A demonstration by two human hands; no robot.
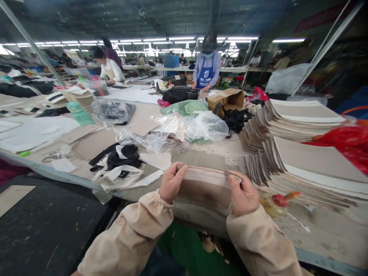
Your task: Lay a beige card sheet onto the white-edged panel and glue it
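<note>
The left hand [171, 182] and right hand [243, 193] pinched the panel [204, 193] by its far corners (each grip closed); uneven pulling could crease it.

Brown panel [204, 193] with a blurred lower part

1. Upper middle of the frame: a blue apron [209, 64] on a standing person [217, 65] bears a white emblem [206, 74] of angular, upright strokes.
2. Below the emblem, same apron: white lettering [206, 80], too small to read.
3. Upper right: a dim red banner [319, 18]; no wording can be read.
</note>
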